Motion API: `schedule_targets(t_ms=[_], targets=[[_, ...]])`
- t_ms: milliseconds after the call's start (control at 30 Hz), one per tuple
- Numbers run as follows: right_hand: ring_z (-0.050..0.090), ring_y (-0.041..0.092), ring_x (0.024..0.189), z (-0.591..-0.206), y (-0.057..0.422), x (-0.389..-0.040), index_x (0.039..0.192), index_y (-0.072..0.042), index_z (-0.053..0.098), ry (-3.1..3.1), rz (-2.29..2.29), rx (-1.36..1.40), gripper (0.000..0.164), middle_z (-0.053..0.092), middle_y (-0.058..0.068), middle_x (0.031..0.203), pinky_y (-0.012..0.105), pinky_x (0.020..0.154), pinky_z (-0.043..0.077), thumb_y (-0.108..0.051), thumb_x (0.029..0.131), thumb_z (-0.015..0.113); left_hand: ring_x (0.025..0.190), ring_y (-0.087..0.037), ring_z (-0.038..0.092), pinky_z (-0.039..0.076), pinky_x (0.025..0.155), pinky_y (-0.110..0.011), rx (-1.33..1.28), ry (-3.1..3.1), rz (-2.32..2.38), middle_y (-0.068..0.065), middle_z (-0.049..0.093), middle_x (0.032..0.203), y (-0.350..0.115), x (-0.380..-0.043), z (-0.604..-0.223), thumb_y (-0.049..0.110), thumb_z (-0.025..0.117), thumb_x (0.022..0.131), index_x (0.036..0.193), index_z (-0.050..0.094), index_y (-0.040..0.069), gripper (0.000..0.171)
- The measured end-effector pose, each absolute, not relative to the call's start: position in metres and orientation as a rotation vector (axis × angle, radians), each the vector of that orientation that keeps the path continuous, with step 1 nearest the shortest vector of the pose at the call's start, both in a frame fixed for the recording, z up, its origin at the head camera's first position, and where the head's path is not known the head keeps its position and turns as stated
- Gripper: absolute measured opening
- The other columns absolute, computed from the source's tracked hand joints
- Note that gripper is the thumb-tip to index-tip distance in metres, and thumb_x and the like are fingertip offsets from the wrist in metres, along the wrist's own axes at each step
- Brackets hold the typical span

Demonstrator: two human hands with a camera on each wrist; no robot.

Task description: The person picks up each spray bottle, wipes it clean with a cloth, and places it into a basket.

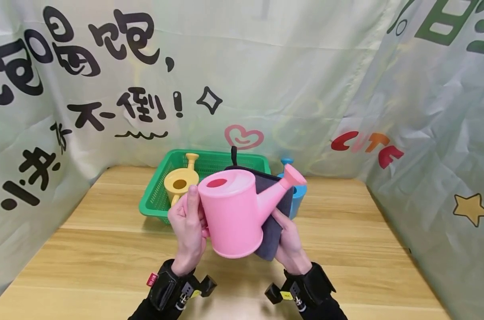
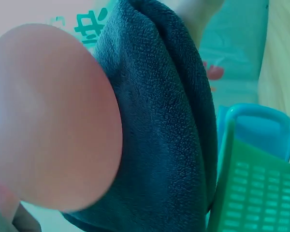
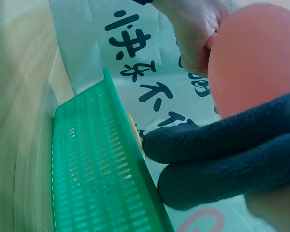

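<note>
Raised above the table in the head view is a pink toy watering can point(image 1: 234, 218), its spout pointing right. My left hand point(image 1: 188, 222) grips it by the handle side, thumb up along its wall. My right hand point(image 1: 290, 240) holds a folded dark grey towel point(image 1: 271, 235) against the can's far right side, behind the spout; most of its fingers are hidden by the cloth. The towel's thick fold point(image 2: 154, 116) lies right beside the can's round base point(image 2: 53, 116) in the left wrist view.
Behind the hands a green plastic basket point(image 1: 154, 195) stands on the wooden table point(image 1: 118, 266), with a yellow watering can point(image 1: 182, 178) in it. To its right is a blue watering can point(image 1: 298, 198), partly covered by the towel. Printed cloth walls point(image 1: 306, 89) enclose the table's back and sides.
</note>
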State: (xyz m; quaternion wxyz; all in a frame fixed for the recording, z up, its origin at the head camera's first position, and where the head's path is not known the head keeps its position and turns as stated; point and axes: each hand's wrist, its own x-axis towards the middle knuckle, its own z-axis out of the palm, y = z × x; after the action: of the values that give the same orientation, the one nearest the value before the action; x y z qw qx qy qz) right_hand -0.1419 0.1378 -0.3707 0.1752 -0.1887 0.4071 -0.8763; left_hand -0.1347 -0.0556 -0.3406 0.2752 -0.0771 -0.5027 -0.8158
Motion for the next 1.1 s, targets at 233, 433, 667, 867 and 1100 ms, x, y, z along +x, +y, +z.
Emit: schedule_targets(t_ms=[233,433,667,867,1100], targets=[[0.062,0.006,0.116,-0.363,0.129,-0.147,0.146,-0.024,0.039,1.130,-2.572,-0.292,0.040,0.063,-0.009,0.129,0.027,0.100,0.051,-0.040,0.109,0.038,0.039,-0.011,0.025,0.013,0.037,-0.026,-0.158,-1.231,-2.071,0.002,0.028,0.045,-0.055,-0.138,-0.344,0.015,0.055,0.102,0.058,0.027,0.006,0.053],[0.066,0.008,0.112,-0.361,0.125,-0.144,0.143,-0.024,0.043,1.266,-2.663,-0.240,0.038,0.067,-0.009,0.122,0.029,0.097,0.054,-0.041,0.108,0.041,0.043,-0.011,0.028,0.019,0.043,-0.025,-0.150,-1.219,-1.991,0.002,0.031,0.047,-0.052,-0.138,-0.346,0.011,0.055,0.101,0.059,0.026,0.001,0.052],[0.068,0.008,0.108,-0.360,0.122,-0.142,0.143,-0.023,0.041,1.354,-2.743,-0.211,0.039,0.067,-0.008,0.121,0.029,0.093,0.056,-0.041,0.108,0.041,0.039,-0.010,0.027,0.015,0.038,-0.025,-0.178,-1.259,-1.992,0.004,0.031,0.047,-0.050,-0.140,-0.349,0.013,0.051,0.103,0.062,0.035,0.005,0.045],[0.068,0.009,0.106,-0.360,0.122,-0.142,0.142,-0.021,0.042,1.409,-2.790,-0.181,0.041,0.066,-0.007,0.121,0.028,0.091,0.057,-0.042,0.108,0.042,0.039,-0.009,0.038,0.033,0.035,-0.020,-0.276,-1.391,-2.001,0.003,0.038,0.050,-0.049,-0.139,-0.346,0.019,0.041,0.108,0.072,0.047,-0.002,0.042],[0.065,0.009,0.113,-0.360,0.120,-0.143,0.144,-0.018,0.043,1.530,-2.879,-0.121,0.042,0.064,-0.005,0.127,0.028,0.097,0.054,-0.039,0.108,0.042,0.051,-0.011,0.048,0.046,0.047,-0.021,-0.478,-1.571,-1.953,-0.007,0.043,0.060,-0.044,-0.133,-0.345,0.017,0.032,0.111,0.076,0.043,-0.009,0.045]])
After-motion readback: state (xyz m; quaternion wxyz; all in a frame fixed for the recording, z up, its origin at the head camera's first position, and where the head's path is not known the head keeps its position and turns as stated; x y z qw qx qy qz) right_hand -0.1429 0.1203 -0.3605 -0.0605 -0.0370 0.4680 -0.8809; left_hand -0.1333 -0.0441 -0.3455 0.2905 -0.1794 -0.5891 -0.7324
